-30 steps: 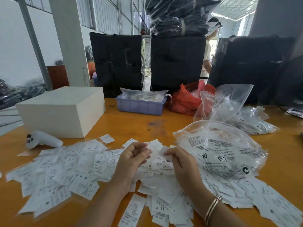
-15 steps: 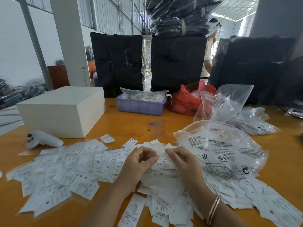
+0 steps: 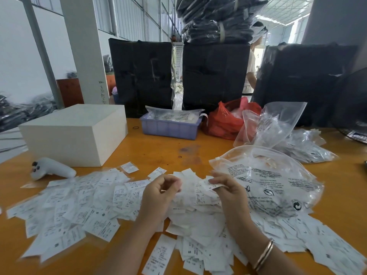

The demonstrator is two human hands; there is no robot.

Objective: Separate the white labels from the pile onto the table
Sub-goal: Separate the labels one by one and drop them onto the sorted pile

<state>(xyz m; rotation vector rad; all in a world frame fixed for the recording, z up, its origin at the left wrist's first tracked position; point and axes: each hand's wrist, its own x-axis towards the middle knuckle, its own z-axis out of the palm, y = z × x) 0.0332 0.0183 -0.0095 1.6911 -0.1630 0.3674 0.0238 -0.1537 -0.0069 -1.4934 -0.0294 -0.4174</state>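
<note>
While the right hand (image 3: 228, 192) pinches one label (image 3: 211, 185) and the left hand (image 3: 160, 192) curls seemingly empty, thin labels may cling together. Lifting carelessly could drag the pile (image 3: 198, 219) toward the sorted labels (image 3: 79, 205) at nine o'clock on the bench (image 3: 158, 153).

Both forearms reach forward from the lower edge of the view, wrists raised so the hands hover side by side with a gap between them. The left hand (image 3: 158, 192) is curled, its fingertips bunched against the thumb; whether it pinches anything cannot be told. To its right, the right hand (image 3: 228, 190), a thin bangle (image 3: 264, 255) on its wrist, pinches a white label (image 3: 210, 184) between thumb and fingers.
</note>
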